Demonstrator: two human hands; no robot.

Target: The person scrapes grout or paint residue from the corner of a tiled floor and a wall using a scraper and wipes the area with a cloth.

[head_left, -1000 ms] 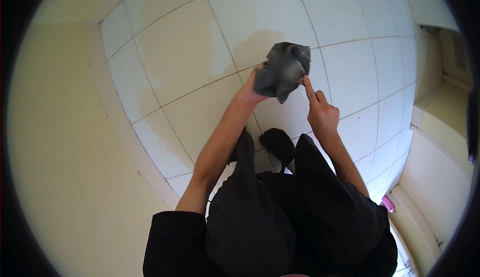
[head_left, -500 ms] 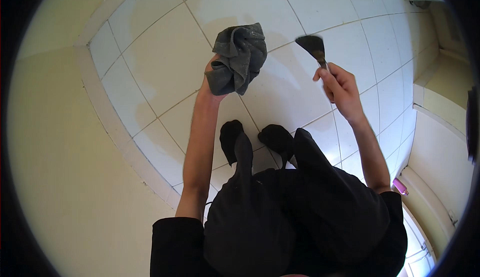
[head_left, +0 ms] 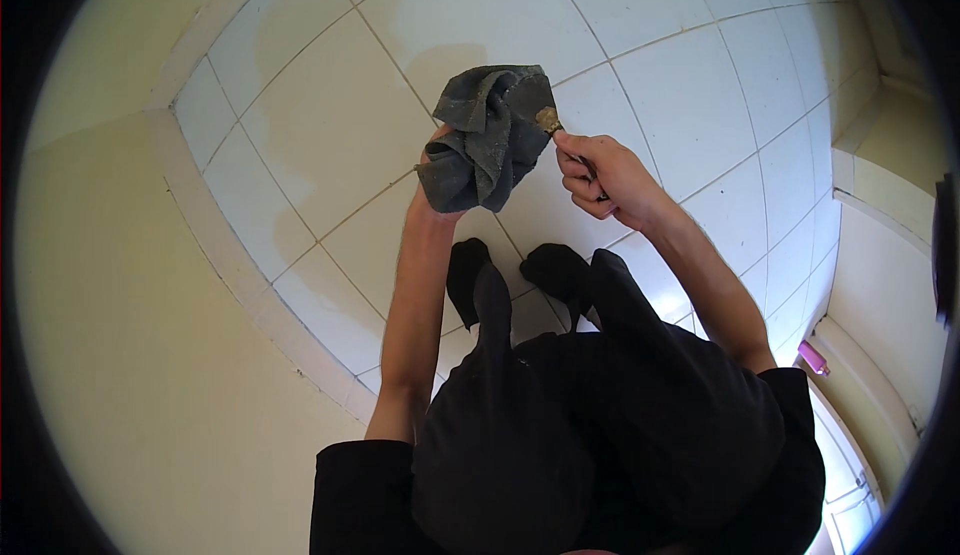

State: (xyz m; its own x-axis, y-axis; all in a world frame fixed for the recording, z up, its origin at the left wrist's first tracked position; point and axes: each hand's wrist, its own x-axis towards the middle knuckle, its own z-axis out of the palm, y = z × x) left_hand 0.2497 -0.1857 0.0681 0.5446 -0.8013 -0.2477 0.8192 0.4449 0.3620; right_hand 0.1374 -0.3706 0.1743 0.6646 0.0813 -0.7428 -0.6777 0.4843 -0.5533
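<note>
Since half a second ago the right hand (head_left: 600, 177) has swung in from out at the right, where it held a small tool well apart from the cloth, and now presses the tool's tip against the dark grey cloth (head_left: 487, 135); the left hand (head_left: 436, 160) has stayed raised under that bundle. Left fingers are wrapped into the crumpled cloth from behind and below, mostly hidden by its folds, holding it up in the air above the floor. Right fingers (head_left: 578, 167) are curled tight around the thin handle of the tool, whose brownish tip (head_left: 547, 119) touches the cloth's upper right edge; what kind of tool it is cannot be told, as the hand covers most of it. No container shows in this view. Counted: one cloth, one tool, two bare hands, two dark-socked or shod feet (head_left: 470, 267) standing side by side on the tiles directly below the hands. White floor tiles (head_left: 330, 125) spread open ahead and to the right, with a faint damp-looking patch near the upper left. A pale raised border (head_left: 215, 255) runs diagonally along the left, with a plain cream surface beyond it. At the right a stepped cream ledge (head_left: 870, 285) closes the floor in, and a small pink object (head_left: 812, 358) lies by its base.
</note>
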